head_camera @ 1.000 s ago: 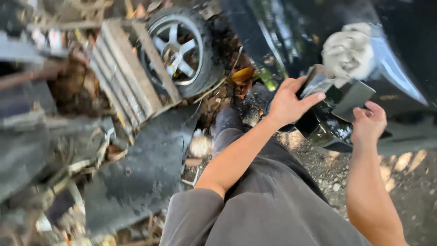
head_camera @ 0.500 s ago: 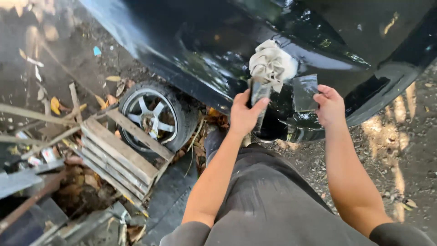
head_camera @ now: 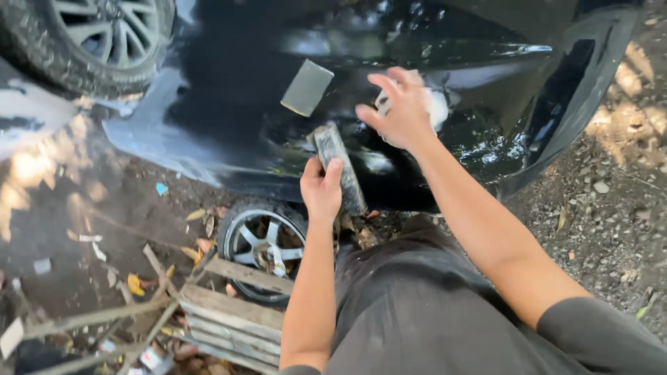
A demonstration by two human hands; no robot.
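The left hand [head_camera: 322, 189] is closed around the lower end of a dark sanding block [head_camera: 338, 167], whose long axis runs up and slightly left from the fist, its top against the black car panel [head_camera: 229, 104]. The block looks stiff and light, best gripped at mid-length. Just right of it, the right hand [head_camera: 397, 110] presses a soft, limp white rag [head_camera: 438, 107] onto the panel, fingers spread; a grey square sheet [head_camera: 307, 87] sits up-left.
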